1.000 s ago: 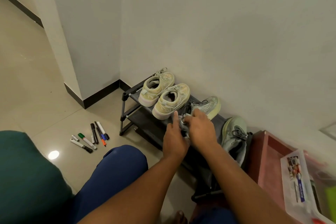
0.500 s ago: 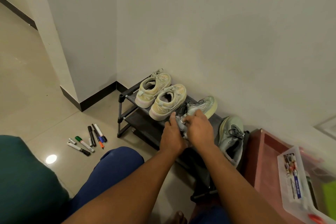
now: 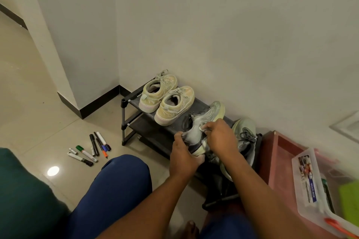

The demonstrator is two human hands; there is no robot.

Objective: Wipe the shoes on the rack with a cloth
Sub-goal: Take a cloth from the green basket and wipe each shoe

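Where two pale walls [image 3: 233, 25] meet above a dark skirting board, a glossy beige tiled floor [image 3: 29, 103] spreads out to the left, with a bright spot of lamp glare on it. Against the right-hand wall stands a low black shoe rack [image 3: 134, 103] with two tiers. At the left edge a dark green cushion [image 3: 21, 196] fills the corner of the view, and beside it a knee in blue trousers [image 3: 120, 180] points toward the rack. To the right sits a reddish wooden box [image 3: 275, 157], with a clear plastic container [image 3: 308, 190] of small items overlapping its near side. On the rack's top tier a pair of yellowish sneakers [image 3: 167, 99] stands side by side, heels toward the camera. Next along, a grey sneaker [image 3: 209, 114] is lifted and tilted over the tier; the left hand [image 3: 182, 157] grips its heel from below, fingers curled round the sole. The right hand [image 3: 221, 137] presses a pale cloth [image 3: 200, 128] against the shoe's side, fingers bunched on it and hiding most of the cloth. A second grey sneaker [image 3: 244, 136] lies just behind that wrist, partly covered by the forearm. Several markers [image 3: 91, 149] lie loose on the floor left of the rack.
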